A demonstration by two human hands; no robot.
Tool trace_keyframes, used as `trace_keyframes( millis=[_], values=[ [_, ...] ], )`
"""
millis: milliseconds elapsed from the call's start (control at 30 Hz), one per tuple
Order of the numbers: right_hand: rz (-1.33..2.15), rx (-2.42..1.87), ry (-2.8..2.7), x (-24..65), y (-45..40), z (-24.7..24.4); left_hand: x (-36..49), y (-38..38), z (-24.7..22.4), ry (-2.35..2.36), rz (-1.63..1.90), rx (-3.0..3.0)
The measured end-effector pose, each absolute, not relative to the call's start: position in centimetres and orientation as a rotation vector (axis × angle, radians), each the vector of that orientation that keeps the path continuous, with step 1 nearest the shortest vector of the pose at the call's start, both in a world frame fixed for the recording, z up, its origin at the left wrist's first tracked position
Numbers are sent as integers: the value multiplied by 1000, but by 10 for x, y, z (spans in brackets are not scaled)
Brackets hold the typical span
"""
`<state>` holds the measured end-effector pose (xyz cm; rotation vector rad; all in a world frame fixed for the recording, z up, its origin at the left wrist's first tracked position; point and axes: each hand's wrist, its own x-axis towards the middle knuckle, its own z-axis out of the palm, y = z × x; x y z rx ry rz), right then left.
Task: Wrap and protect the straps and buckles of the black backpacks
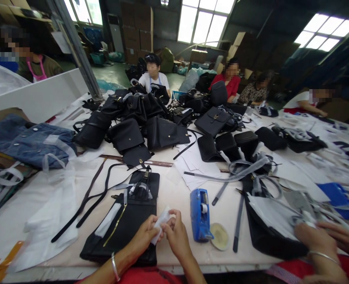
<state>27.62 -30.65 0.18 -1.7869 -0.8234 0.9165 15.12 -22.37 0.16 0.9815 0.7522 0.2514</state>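
Note:
A black bag [133,225] with a gold zipper lies flat at the table's near edge, its straps trailing to the left. A piece of white wrapping [108,221] rests on the bag. Over the bag's right edge, my left hand [149,232] has its fingers closed on a small white wrapped piece [162,225]. My right hand [176,232] pinches the same piece from the right, its fingers bent around the upper end. What the wrapping contains is hidden. Just right of my hands stands a blue tape dispenser [200,217], beside a roll of tape [219,236].
Black bags [162,132] are piled across the middle of the table [174,252]. A denim garment [29,138] lies at left. At right, a co-worker's hands [319,240] handle another black bag [269,232]. Loose straps [238,223] lie between. Several people sit opposite.

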Motion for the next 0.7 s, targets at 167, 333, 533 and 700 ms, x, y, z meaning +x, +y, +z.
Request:
trace_keyframes(
  millis=[167, 333, 533, 700],
  values=[
    [1048, -1560, -487, 266, -304, -17, 159, -225, 3, 874, 254, 968],
    [1225, -1343, -437, 262, -298, -40, 160, -219, 5, 789, 241, 721],
    [1187, -1352, -783, 275, -285, -45, 155, -193, 24, 638, 0, 431],
    [1222, -1395, -1067, 292, -274, -32, 151, -182, 20, 564, -97, 266]
  ],
)
